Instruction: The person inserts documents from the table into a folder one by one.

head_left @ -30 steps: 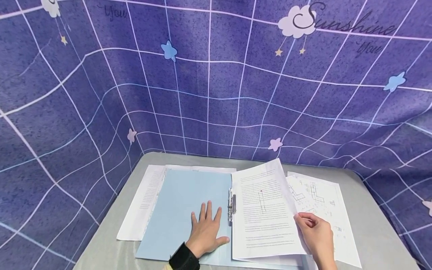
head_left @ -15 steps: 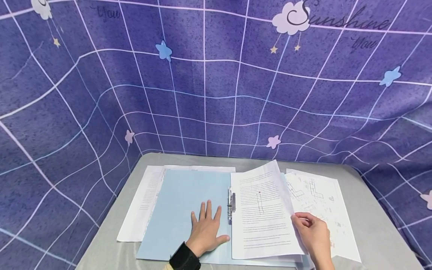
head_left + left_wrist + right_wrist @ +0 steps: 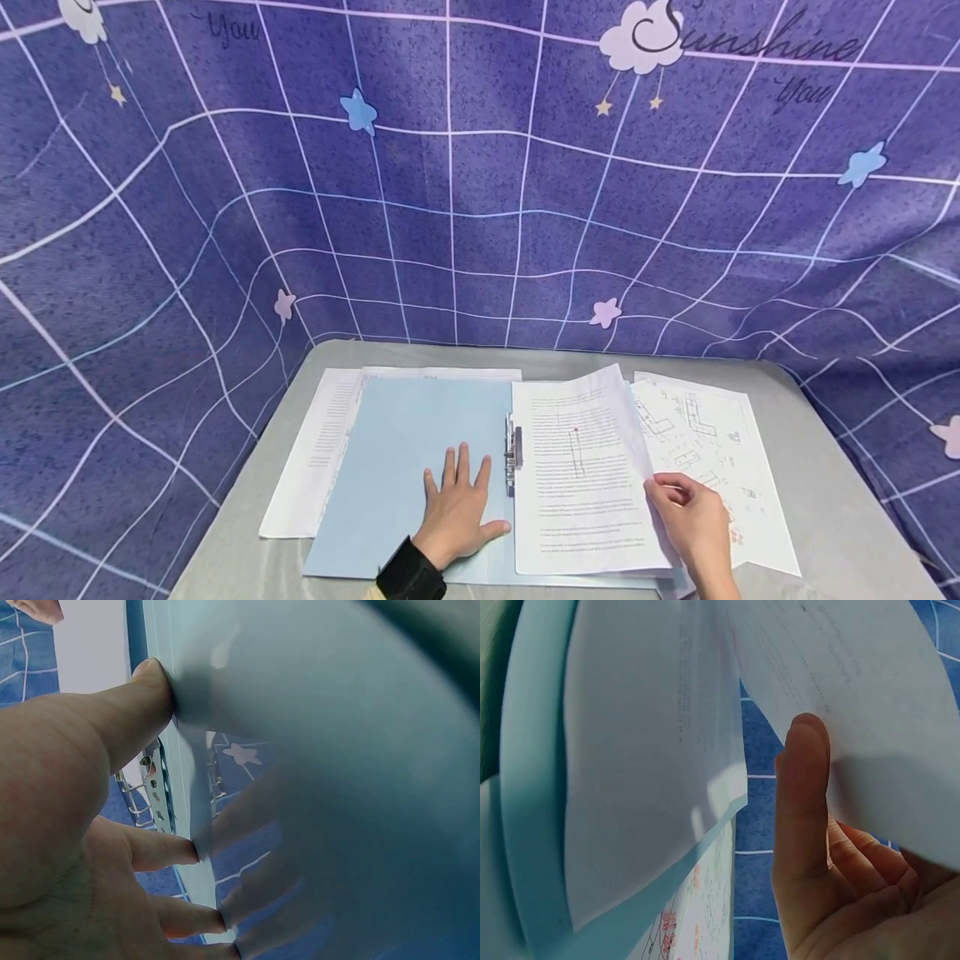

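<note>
Pale blue clip folder (image 3: pixel 408 429) lies under my left hand (image 3: pixel 456 517), spread wide, maybe so it won't slide; my right hand (image 3: pixel 693 512) pinches a printed page (image 3: pixel 581 500) by its edge

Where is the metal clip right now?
In the head view, the metal clip is just right of centre in the lower half, on the open blue folder, along the left edge of the printed sheet and right of the left hand.

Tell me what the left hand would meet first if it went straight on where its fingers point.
The left hand would probably meet the metal clip first, with its thumb, though clearance is unclear. Its fingers have blue cover ahead, then white sheets.
</note>
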A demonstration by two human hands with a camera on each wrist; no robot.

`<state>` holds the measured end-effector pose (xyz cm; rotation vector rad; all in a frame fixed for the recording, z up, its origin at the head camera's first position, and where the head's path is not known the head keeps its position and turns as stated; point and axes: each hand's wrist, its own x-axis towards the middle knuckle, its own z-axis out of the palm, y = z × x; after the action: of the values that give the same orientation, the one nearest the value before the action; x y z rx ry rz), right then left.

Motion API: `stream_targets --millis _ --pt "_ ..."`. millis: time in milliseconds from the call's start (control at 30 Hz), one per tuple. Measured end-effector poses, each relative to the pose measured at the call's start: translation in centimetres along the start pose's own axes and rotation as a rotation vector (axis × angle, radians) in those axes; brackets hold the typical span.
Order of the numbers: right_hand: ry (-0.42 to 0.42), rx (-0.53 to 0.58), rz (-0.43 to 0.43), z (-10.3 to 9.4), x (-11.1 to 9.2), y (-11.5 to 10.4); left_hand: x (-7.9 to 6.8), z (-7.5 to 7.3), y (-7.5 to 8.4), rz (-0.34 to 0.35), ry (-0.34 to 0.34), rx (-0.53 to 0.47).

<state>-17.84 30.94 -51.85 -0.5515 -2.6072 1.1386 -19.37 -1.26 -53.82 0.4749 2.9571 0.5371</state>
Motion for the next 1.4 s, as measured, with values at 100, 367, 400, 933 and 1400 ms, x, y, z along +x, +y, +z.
stream_targets --millis 100,367,400,933,1400 --pt "-0.008 -0.016 -0.011 0.0 0.0 0.2 0.0 0.1 0.0 -0.001 -0.002 0.006" --pt "-0.068 -0.077 -0.009 0.1 0.4 0.6 0.1 0.1 0.1 -0.010 -0.002 0.019" --pt "-0.073 -0.085 -0.009 0.2 0.4 0.6 0.1 0.2 0.1 -0.011 -0.003 0.018" --pt "-0.143 -0.162 0.002 0.0 0.3 0.9 0.0 -0.2 0.4 -0.014 -0.012 0.030" --pt "-0.121 -0.203 -0.280 -0.3 -0.4 -0.1 0.0 -0.1 0.2 -0.020 -0.019 0.023"
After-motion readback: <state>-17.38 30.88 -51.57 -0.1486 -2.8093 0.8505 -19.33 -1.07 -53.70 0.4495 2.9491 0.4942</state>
